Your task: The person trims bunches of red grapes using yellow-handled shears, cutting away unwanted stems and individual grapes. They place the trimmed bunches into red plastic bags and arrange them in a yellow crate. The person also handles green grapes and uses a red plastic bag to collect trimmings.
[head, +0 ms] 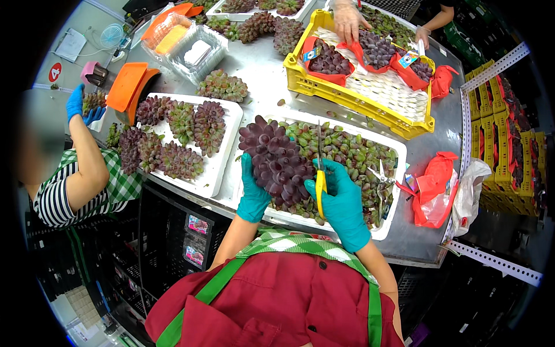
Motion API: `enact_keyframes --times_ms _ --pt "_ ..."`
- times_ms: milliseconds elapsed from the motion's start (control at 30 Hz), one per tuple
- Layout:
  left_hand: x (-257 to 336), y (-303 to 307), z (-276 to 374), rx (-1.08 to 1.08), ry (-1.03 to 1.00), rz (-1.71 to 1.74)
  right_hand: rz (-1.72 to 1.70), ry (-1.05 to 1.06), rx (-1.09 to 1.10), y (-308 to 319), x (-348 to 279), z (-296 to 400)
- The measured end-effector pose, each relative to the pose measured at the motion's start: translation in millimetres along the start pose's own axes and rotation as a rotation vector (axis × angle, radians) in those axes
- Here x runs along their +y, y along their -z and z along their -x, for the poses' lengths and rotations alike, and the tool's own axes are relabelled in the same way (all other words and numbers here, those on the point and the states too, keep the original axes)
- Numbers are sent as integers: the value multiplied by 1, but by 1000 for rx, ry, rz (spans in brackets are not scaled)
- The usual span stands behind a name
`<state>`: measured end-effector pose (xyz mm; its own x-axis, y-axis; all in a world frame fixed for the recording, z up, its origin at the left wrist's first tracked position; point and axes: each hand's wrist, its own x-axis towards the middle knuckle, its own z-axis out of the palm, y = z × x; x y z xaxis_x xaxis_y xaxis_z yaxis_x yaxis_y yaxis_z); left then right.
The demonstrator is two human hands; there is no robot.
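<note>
In my left hand point(254, 191), gloved in teal, rests a large bunch of dark purple grapes point(277, 160). My right hand point(340, 199), gloved alike, holds yellow-handled scissors point(321, 182) with narrow blades pointing away from me, just right of the bunch. Beneath both hands lies a white tray point(401, 173) heaped with loose green and reddish grapes point(351, 156). A second cutting tool with metal blades point(381, 173) lies open over the tray's right part. To the left, another white tray point(232, 147) carries several reddish and green grape bunches point(209, 128).
A yellow crate point(360, 104) with red-wrapped grapes stands at the back right, a co-worker's gloved hands point(347, 21) at it. Another co-worker in blue gloves point(76, 104) is at left. Clear plastic containers point(197, 50), orange trays point(125, 86) and a red bag point(435, 186) lie around.
</note>
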<state>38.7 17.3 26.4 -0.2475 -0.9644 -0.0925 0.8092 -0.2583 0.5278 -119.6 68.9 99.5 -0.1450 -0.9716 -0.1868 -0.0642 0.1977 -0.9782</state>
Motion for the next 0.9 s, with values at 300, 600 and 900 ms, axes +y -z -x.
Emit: enact_keyframes --times_ms 300,600,900 --pt "4 6 2 41 -22 34 -104 -26 16 -8 5 -4" --pt "9 18 -13 13 -30 198 884 469 -220 49 -47 8" --pt "16 18 -9 26 -59 158 1211 396 -333 50 -59 28"
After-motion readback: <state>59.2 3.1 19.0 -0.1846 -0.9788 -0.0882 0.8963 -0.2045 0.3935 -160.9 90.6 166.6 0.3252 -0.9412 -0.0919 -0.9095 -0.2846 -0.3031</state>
